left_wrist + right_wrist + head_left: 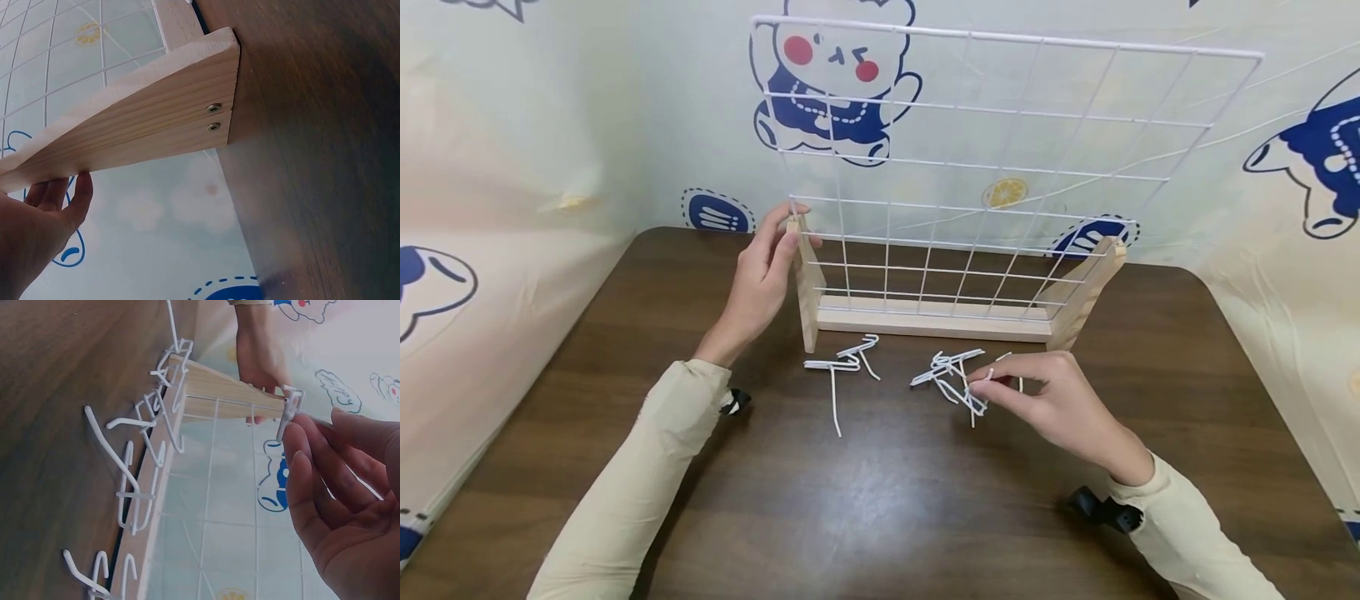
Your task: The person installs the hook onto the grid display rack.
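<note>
A white wire grid rack [925,204] stands on a light wooden base, its side panels upright on the table. My left hand [763,271] holds the top of the left wooden side panel [137,115], thumb and fingers about its edge. Between thumb and fingers, my right hand [344,475] pinches a white wire hook [290,409], lifted above the table. Below that hand lies a tangled pile of white hooks [951,375]. Two more hooks [833,367] lie to the left, in front of the base.
The dark wooden table [850,517] extends toward me. Behind the rack hangs a patterned cloth [595,108] with cartoon figures. A base bar [932,321] joins the two side panels; the right one [1086,292] leans outward in the head view. Black straps [1105,510] sit at the wrists.
</note>
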Action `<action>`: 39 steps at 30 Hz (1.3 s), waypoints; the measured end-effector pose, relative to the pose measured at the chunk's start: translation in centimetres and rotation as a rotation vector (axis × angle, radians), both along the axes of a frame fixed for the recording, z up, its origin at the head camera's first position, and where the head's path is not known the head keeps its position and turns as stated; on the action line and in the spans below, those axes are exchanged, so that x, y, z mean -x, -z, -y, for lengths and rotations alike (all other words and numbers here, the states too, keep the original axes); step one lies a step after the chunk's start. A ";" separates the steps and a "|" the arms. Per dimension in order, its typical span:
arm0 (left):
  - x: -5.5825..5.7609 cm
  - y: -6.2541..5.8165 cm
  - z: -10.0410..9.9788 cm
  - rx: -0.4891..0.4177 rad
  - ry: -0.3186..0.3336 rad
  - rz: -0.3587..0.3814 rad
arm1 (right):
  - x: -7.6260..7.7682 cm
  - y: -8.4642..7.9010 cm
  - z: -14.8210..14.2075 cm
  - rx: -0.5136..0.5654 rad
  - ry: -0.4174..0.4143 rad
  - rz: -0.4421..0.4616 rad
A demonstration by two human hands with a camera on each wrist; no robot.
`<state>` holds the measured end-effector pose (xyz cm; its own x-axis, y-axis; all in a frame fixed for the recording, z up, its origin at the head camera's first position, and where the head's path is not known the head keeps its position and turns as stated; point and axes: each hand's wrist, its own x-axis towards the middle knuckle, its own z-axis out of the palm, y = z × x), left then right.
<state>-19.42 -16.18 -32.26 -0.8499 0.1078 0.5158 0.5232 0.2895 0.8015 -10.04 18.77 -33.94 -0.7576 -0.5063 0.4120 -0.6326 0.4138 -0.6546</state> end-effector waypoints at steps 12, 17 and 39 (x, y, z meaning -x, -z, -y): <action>-0.3 0.6 0.4 0.004 0.001 -0.001 | -0.1 -1.2 -0.9 0.151 0.092 -0.081; -0.3 0.7 0.1 0.003 0.012 -0.011 | -0.1 -1.5 -1.4 0.224 0.148 -0.172; 0.1 0.3 0.3 0.029 0.014 -0.044 | 1.0 -4.3 -3.2 0.426 0.355 -0.265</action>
<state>-19.48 -16.52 -32.60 -0.8249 0.1354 0.5488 0.5618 0.3045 0.7692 -11.07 21.99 -29.63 -0.6940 0.0089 0.7199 -0.6678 0.3657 -0.6483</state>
